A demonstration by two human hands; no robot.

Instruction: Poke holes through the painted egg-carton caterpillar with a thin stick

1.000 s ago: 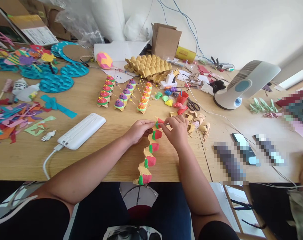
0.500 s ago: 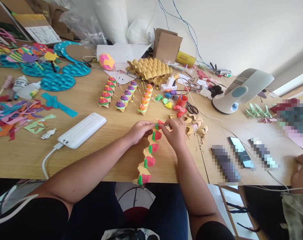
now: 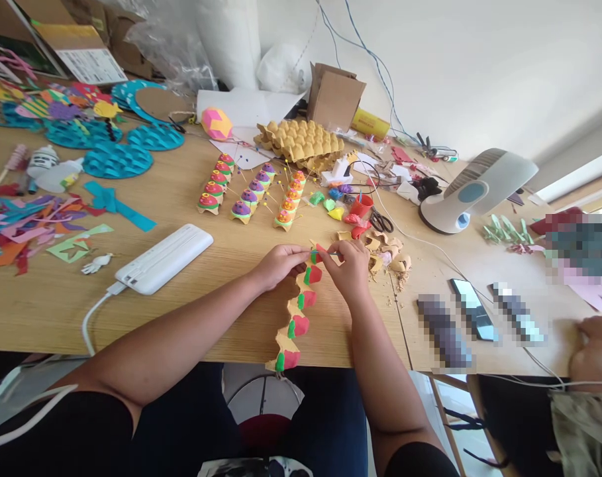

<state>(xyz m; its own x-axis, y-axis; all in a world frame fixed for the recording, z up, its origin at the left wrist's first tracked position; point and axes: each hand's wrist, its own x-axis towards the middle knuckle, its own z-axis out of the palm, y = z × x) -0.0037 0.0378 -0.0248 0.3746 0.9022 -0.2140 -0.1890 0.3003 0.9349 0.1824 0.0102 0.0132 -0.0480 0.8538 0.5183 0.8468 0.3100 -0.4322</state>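
Observation:
An egg carton strip (image 3: 283, 341) runs from the table's front edge away from me, its cups turned sideways and coated in red and green clay. My left hand (image 3: 283, 265) is closed on its far end, fingertips pinching beside the last cup. From the other side my right hand (image 3: 349, 265) pinches a thin bluish stick-like tool (image 3: 333, 253), whose tip is at the green clay of that same cup. The fingers hide most of the tool. Beyond my hands stand three decorated strips: red (image 3: 215, 183), purple (image 3: 252, 193) and orange (image 3: 291, 200).
Torn carton scraps (image 3: 380, 248) lie just right of my right hand, with scissors (image 3: 381, 220) and a red cup (image 3: 362, 205) behind. A white power bank (image 3: 164, 258) is at left, a fan (image 3: 474, 189) at right. Another person's hand (image 3: 596, 344) rests at far right.
Both hands keep their hold at the strip's far end, with only slight finger movement. The whole view has shifted a little.

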